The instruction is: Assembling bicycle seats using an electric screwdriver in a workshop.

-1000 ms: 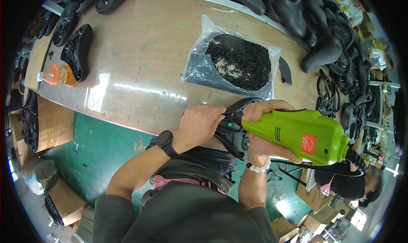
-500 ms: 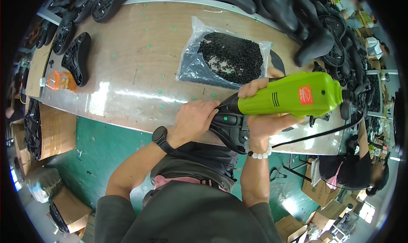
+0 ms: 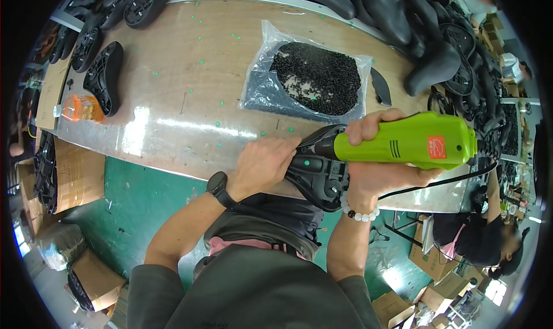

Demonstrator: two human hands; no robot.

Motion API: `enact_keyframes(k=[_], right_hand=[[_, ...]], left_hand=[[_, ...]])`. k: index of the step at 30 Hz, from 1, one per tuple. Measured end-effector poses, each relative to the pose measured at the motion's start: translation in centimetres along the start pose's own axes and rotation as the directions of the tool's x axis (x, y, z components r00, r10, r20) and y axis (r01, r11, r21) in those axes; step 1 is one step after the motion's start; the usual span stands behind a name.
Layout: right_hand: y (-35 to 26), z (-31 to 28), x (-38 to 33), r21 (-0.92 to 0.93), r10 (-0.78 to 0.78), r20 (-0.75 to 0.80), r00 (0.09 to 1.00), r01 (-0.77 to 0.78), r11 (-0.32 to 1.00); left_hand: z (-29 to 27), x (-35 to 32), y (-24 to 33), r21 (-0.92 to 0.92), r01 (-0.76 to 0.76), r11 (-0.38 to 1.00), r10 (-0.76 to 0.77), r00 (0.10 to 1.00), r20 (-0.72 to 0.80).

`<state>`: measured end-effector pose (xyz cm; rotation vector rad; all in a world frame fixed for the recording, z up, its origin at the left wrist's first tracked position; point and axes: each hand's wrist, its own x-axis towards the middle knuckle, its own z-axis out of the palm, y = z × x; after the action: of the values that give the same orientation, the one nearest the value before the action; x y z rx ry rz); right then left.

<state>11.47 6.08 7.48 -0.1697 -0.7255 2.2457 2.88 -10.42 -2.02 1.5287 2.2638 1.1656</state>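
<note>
My right hand (image 3: pixel 374 168) grips a bright green electric screwdriver (image 3: pixel 415 140), held level with its tip pointing left onto the underside of a black bicycle saddle (image 3: pixel 319 170). The saddle rests at the near edge of the wooden workbench (image 3: pixel 190 99). My left hand (image 3: pixel 265 165) clamps the saddle's left side just beside the tool tip. A black watch sits on my left wrist, a white bead bracelet on my right. The driver's black cord trails off to the right.
A clear plastic bag of small black screws (image 3: pixel 311 78) lies on the bench behind my hands. Black saddles (image 3: pixel 103 75) are piled along the bench's left, back and right. An orange bottle (image 3: pixel 80 107) lies at left. Cardboard boxes stand on the green floor; another person (image 3: pixel 489 237) sits at right.
The green screwdriver has swung up from pointing down-right to lying level, its tip now on the saddle. My left hand stays on the saddle.
</note>
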Motion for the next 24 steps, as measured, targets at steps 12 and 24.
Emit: enact_keyframes(k=[12, 24], right_hand=[[-0.5, -2.0, -0.1, -0.037, -0.028, 0.134, 0.991, 0.033, 0.999], [1.8, -0.5, 0.0, -0.316, 0.011, 0.337, 0.941, 0.102, 0.943]], left_hand=[[0.1, -0.1, 0.0, -0.026, 0.013, 1.000, -0.013, 1.000, -0.024], [0.1, 0.0, -0.2, -0.047, 0.076, 0.996, -0.078, 0.997, -0.026]])
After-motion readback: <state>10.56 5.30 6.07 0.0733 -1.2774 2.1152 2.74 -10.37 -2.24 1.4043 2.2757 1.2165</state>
